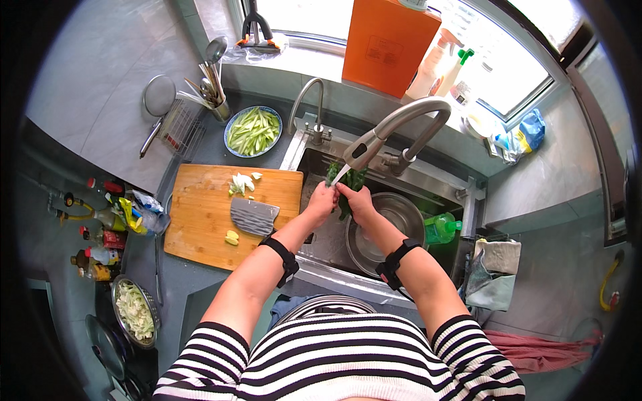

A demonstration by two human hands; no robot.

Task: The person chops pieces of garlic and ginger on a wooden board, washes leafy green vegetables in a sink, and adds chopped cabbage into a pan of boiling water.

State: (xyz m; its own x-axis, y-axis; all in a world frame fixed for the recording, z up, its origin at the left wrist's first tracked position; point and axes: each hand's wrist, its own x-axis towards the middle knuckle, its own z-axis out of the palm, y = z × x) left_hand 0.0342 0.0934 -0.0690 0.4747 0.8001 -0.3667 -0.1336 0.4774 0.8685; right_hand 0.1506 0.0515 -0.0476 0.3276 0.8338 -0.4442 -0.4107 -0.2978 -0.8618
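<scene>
Dark leafy greens are held between my two hands over the sink. My left hand grips them from the left, and my right hand has them from the right, its thumb on top. A stream of water runs onto the leaves from the pull-down faucet just above. Below my right forearm, a stainless steel bowl sits in the sink. A green plastic bottle lies at the sink's right end.
Left of the sink, a wooden cutting board bears a cleaver, white slices and yellowish pieces. Behind it are a plate of sliced green vegetable and a smaller faucet. A colander of cauliflower stands far left.
</scene>
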